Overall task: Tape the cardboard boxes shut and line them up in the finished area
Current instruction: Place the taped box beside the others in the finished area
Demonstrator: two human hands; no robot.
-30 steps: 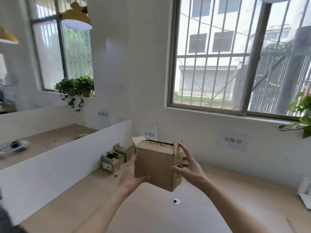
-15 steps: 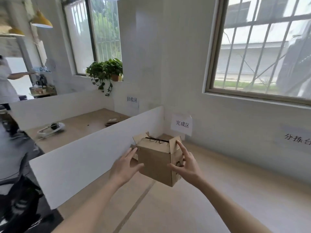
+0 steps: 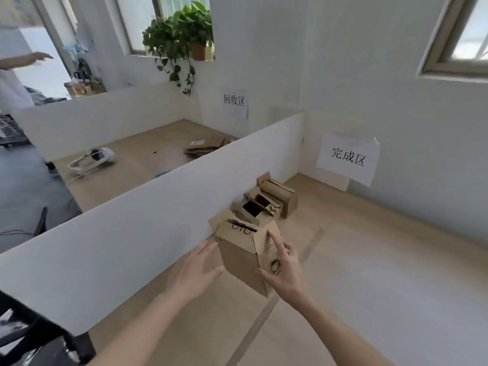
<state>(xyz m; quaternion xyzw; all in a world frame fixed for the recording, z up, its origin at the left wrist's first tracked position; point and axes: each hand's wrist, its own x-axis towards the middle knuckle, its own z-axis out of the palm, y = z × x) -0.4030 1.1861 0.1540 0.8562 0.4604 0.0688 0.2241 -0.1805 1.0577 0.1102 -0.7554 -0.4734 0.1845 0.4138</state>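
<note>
**Hands bring the box to the row**

Both hands hold one cardboard box (image 3: 244,256) up above the table (image 3: 369,273). Left hand (image 3: 194,270) lies flat on its left side with fingers straight. Right hand (image 3: 284,268) presses the right side, thumb under the front edge. Two more boxes (image 3: 266,200) sit just past it, along the white wall (image 3: 132,233). That row runs away from the hands, so I think this box goes down at its near end

Three cardboard boxes (image 3: 244,256), two hands (image 3: 196,270), two paper signs (image 3: 347,158), one potted plant (image 3: 182,35), one headset (image 3: 91,162).
</note>
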